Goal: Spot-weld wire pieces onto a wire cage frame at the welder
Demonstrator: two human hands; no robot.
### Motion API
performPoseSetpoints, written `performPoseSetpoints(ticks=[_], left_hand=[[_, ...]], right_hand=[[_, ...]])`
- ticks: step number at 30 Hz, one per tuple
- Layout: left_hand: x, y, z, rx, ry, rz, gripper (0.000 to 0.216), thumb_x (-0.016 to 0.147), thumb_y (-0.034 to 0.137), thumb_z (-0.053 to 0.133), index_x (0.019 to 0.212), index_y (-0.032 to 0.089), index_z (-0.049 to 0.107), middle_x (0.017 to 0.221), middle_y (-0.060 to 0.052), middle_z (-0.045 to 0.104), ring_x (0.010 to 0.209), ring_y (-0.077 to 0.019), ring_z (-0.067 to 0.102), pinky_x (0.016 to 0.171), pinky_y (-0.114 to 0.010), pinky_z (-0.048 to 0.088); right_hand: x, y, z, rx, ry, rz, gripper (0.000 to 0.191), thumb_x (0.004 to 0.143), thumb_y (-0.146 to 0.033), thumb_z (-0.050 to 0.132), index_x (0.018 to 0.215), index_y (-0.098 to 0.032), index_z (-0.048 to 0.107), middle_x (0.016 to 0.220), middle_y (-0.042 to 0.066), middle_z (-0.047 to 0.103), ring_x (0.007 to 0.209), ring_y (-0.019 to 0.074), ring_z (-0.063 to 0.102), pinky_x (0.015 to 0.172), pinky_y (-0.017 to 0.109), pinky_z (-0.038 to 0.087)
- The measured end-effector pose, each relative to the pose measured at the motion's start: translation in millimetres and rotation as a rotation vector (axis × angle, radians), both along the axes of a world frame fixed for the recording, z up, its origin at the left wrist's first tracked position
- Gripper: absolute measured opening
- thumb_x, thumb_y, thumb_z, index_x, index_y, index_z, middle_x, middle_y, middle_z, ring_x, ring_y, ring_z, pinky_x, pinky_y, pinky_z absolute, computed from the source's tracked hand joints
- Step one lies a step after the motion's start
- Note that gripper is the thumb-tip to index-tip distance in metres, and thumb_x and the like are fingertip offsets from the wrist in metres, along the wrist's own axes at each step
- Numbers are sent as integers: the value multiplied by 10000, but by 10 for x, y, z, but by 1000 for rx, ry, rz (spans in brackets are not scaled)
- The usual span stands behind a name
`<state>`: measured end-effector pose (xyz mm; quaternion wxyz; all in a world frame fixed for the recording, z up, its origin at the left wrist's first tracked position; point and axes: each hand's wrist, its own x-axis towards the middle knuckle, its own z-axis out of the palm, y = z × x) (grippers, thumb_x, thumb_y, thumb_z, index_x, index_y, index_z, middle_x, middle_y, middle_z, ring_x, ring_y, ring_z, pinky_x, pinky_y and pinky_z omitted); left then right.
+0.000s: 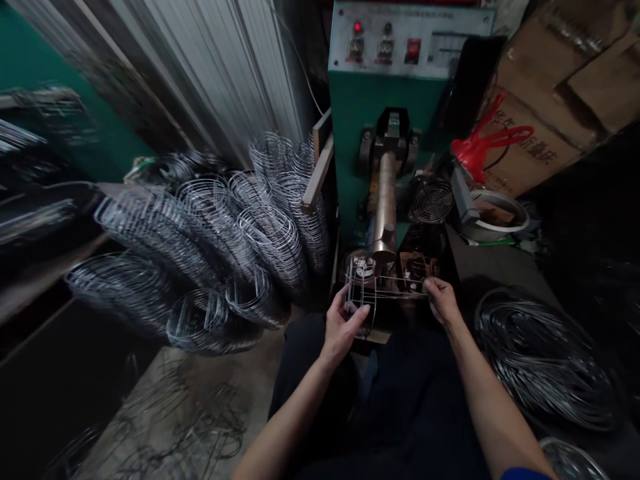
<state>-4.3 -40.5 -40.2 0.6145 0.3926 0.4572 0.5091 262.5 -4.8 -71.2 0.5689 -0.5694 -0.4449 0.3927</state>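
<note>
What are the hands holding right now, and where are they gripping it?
Both hold one wire frame: the left hand grips its left end, the right hand pinches its right end, below the machine's copper-coloured rod.

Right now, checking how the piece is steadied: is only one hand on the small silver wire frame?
No, the left hand and right hand each hold one end of the small silver wire frame.

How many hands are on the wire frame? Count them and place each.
2. The left hand grips the wire frame at its left end; the right hand pinches its right end, below the machine's copper-coloured bar. No other hand shows.
</note>
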Motion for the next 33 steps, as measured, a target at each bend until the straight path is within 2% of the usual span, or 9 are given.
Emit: performPoseSetpoints(ticks=[5, 8, 11, 14, 16, 19, 23, 27, 33], left_hand=[[14, -120, 66, -13, -20, 26, 785, 699, 417, 845, 1359, 154, 510, 644, 81, 490, 510, -62, 456, 466, -169, 416], [-160, -268, 250, -73, -95, 18, 829, 709, 376, 846, 1402, 197, 427, 723, 56, 562, 537, -78, 524, 518, -201, 464], [-521, -350, 576, -142, -228, -152, 972, 683, 341, 870, 1473, 264, 308, 992, -62, 665, 727, -167, 676, 694, -317, 552], [-871, -346, 775, -91, -278, -399, 1142, 600, 314, 926, 1527, 331, 259, 1294, -170, 601, 1022, -279, 691, 915, -431, 519], [-1000, -384, 699, -56, -266, -423, 1196, 585, 361, 934, 1546, 381, 222, 1403, -188, 534, 1069, -303, 682, 941, -460, 501], [-1040, -624, 334, -131, -208, -338, 1082, 663, 472, 875, 1540, 392, 246, 1485, -210, 459, 1020, -300, 703, 850, -434, 532], [-970, -1155, -32, -244, -169, -302, 738, 824, 527, 724, 1441, 243, 436, 1349, -222, 581, 899, -258, 724, 788, -394, 556], [-856, -1330, 83, -214, -120, -195, 670, 859, 493, 697, 1399, 190, 442, 946, -97, 706, 526, -103, 586, 525, -255, 508], [-685, -865, 157, -97, -218, -178, 767, 716, 312, 857, 1362, 179, 466, 1004, -67, 685, 651, -90, 617, 597, -206, 513]], right_hand=[[32, -90, 0, 17, 19, 23, 654, 687, -731, 753, 577, -206, 379, 579, -39, 328, 551, 132, 310, 526, 253, 295], [155, -305, 111, -24, -41, 178, 561, 786, -687, 729, 660, -180, 524, 642, 1, 462, 604, 155, 439, 566, 262, 377], [252, -553, 294, -257, -123, 467, 516, 843, -658, 705, 977, -162, 656, 752, 47, 589, 640, 192, 577, 564, 271, 454], [192, -729, 373, -496, -114, 686, 654, 836, -629, 723, 1294, -193, 556, 735, 20, 594, 526, 183, 591, 434, 226, 424], [78, -811, 289, -577, -46, 783, 684, 814, -593, 752, 1327, -204, 519, 678, -22, 552, 425, 125, 495, 361, 176, 327], [-92, -907, 29, -666, 89, 876, 663, 755, -554, 803, 1248, -181, 564, 629, -51, 504, 390, 63, 358, 348, 144, 223], [-177, -982, -202, -702, 136, 845, 640, 713, -555, 842, 1162, -154, 623, 643, -36, 517, 448, 76, 411, 388, 148, 313], [-119, -957, -183, -728, 104, 794, 701, 720, -603, 847, 1192, -132, 633, 698, 8, 581, 526, 115, 517, 428, 160, 403], [96, -838, -88, -586, 93, 661, 643, 771, -637, 814, 1203, -184, 667, 1116, 129, 657, 985, 261, 641, 627, 222, 545]])
